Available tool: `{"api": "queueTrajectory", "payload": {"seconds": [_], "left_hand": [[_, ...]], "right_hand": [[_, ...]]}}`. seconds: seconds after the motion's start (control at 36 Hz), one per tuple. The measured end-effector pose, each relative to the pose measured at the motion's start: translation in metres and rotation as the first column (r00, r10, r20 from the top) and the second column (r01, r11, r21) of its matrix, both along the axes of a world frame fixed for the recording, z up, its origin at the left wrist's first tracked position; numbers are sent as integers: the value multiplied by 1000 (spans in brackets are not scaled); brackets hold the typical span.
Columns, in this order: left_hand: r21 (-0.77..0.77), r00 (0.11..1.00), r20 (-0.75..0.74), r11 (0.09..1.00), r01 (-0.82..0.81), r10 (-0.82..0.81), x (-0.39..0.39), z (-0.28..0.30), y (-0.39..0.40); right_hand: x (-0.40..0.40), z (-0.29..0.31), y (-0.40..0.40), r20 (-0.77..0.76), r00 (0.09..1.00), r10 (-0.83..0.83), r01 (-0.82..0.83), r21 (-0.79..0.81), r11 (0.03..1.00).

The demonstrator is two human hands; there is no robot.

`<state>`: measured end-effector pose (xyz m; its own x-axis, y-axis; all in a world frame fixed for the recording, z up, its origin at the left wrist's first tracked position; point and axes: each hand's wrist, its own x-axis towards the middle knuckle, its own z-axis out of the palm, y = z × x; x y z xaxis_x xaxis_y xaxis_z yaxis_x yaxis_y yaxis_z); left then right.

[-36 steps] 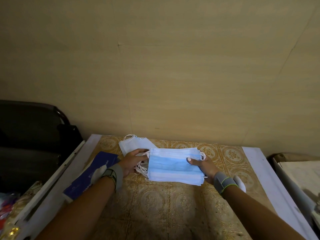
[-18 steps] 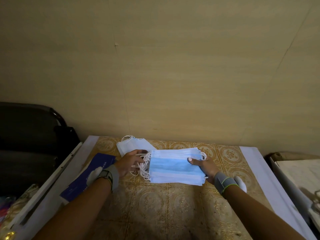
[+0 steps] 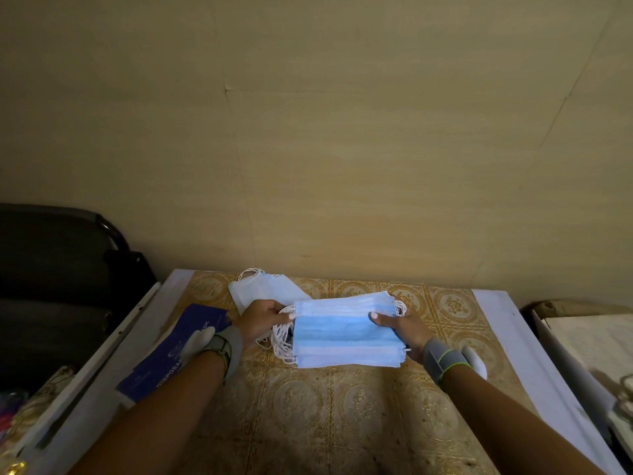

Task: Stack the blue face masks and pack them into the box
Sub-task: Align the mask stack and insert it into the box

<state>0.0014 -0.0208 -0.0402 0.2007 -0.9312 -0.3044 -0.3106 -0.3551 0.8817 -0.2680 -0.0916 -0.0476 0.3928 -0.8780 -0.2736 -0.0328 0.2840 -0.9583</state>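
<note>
The desk, covered in a patterned gold cloth, is carrying everything. The dark blue box is lying at about nine o'clock from the held stack of blue face masks, partly under the left forearm, so the left hand is nearer to it. The stack's long axis is running three to nine o'clock. More masks are waiting at eleven o'clock. The left hand is pinching the stack's ear-loop end; the right hand is gripping the opposite end, thumb on top.
</note>
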Motion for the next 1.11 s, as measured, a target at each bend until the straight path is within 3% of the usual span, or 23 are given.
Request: {"api": "queueTrajectory", "payload": {"seconds": [0.17, 0.25, 0.33, 0.42, 0.58, 0.72, 0.86, 1.11], "left_hand": [[34, 977, 212, 999, 14, -21, 2, -2, -1], [33, 972, 236, 999, -28, 19, 4, -3, -2], [57, 995, 33, 994, -93, 91, 3, 7, -1], [114, 982, -180, 993, -34, 54, -1, 19, 2], [161, 936, -352, 983, 88, -26, -8, 16, 0], [162, 973, -203, 976, 146, -112, -10, 7, 1], [172, 969, -177, 965, 200, -169, -5, 0, -1], [259, 995, 14, 962, 92, -99, 5, 1, -5]], "right_hand": [[-1, -9, -1, -4, 1000, -9, 9, 20, 1000], [0, -11, 0, -24, 1000, -15, 15, 20, 1000], [0, -10, 0, -23, 1000, -4, 4, 15, 1000], [-2, -7, 0, 5, 1000, -10, 10, 32, 999], [-2, -2, -3, 24, 1000, -3, 2, 31, 1000], [-4, 1, -2, 15, 1000, -3, 3, 34, 999], [-5, 1, 1, -9, 1000, 20, -20, 30, 999], [-11, 0, 2, -40, 999, 11, -9, 40, 999]]}}
